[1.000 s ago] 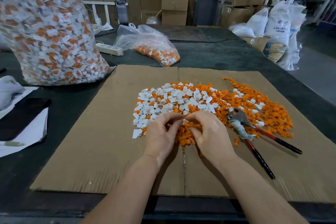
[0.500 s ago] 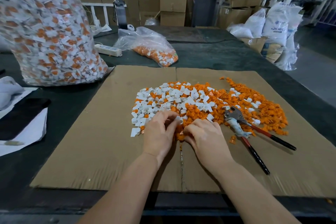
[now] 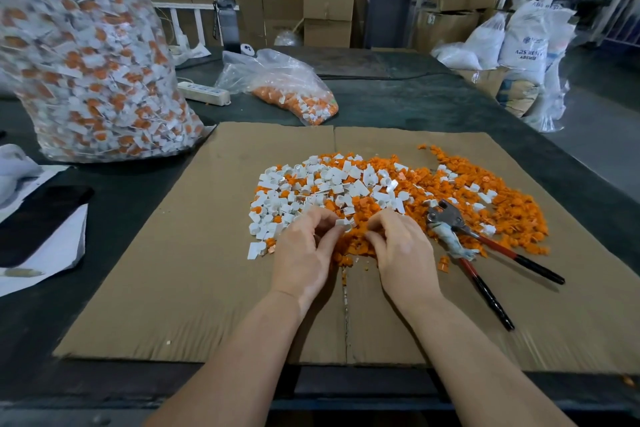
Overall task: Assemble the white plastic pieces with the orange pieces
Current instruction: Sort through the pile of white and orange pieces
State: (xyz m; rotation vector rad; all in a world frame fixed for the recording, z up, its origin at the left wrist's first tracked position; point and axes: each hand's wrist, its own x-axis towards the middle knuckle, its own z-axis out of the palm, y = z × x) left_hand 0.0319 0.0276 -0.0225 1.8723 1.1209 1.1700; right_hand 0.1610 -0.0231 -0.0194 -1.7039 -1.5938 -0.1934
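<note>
Left hand (image 3: pixel 304 255): at the near edge of the pile, fingers curled, tips pinching what looks like a white piece (image 3: pixel 343 222); the grip itself is partly hidden.
Right hand (image 3: pixel 403 248): fingers curled down into the orange pieces (image 3: pixel 360 246); whether it holds one I cannot tell.
Key relation: the white piece sits between the two hands, just left of the right fingertips; the orange supply lies right under the right hand, so that hand is nearer to it.
Pile: white pieces (image 3: pixel 311 191) heaped left and far, orange spreading right across the cardboard (image 3: pixel 166 281).
Pliers (image 3: pixel 460 236): beside the right hand, untouched.
Since a second ago: the hands have drawn slightly apart, the right one dipping back into the orange.
</note>
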